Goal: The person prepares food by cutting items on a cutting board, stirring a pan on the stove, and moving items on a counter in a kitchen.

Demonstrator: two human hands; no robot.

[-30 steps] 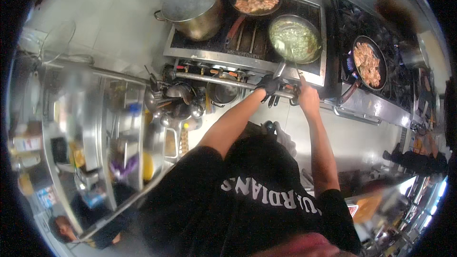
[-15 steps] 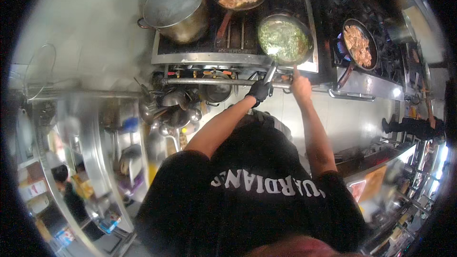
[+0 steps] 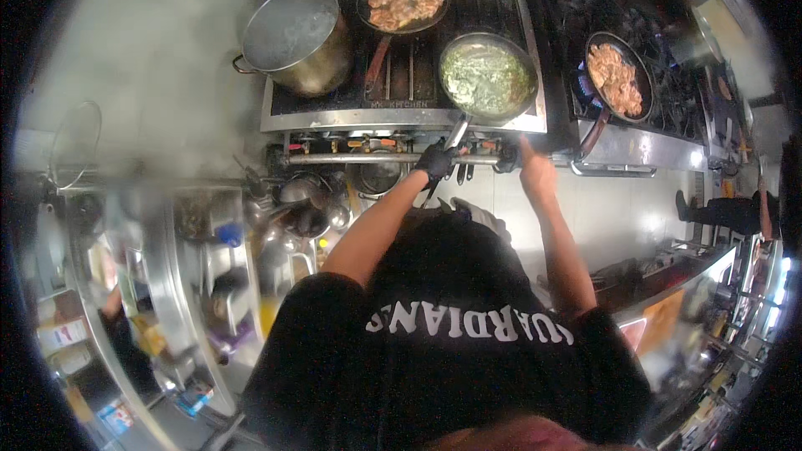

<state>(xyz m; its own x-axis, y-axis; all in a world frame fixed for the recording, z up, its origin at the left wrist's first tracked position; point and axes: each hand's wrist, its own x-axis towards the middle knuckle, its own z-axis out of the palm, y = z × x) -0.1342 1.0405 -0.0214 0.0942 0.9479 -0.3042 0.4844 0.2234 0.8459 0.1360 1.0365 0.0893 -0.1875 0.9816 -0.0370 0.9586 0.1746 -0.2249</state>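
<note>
My left hand [image 3: 436,160], in a black glove, is closed around the metal handle [image 3: 457,130] of a frying pan [image 3: 489,78]. Pale, glossy liquid flecked with chopped green bits covers the pan's bottom. Just right of that handle, my bare right hand [image 3: 537,174] hovers by the stove's front rail with one finger stretched toward the stove. Nothing shows in it, though its other fingers are poorly seen. A second frying pan [image 3: 403,3] with browned meat pieces sits behind and to the left, its reddish handle toward me.
A large steaming pot [image 3: 294,40] stands at the stove's left. On the right burner, over a blue flame, is another pan of meat [image 3: 616,75]. Orange-red valve handles line the front rail [image 3: 359,159]. Ladles and pans [image 3: 305,200] hang below left. Another person [image 3: 727,210] stands far right.
The whole view has shifted slightly. My right hand has drawn back and to the right, away from the pan. The liquid looks paler, its green bits spread differently. My left hand keeps its hold.
</note>
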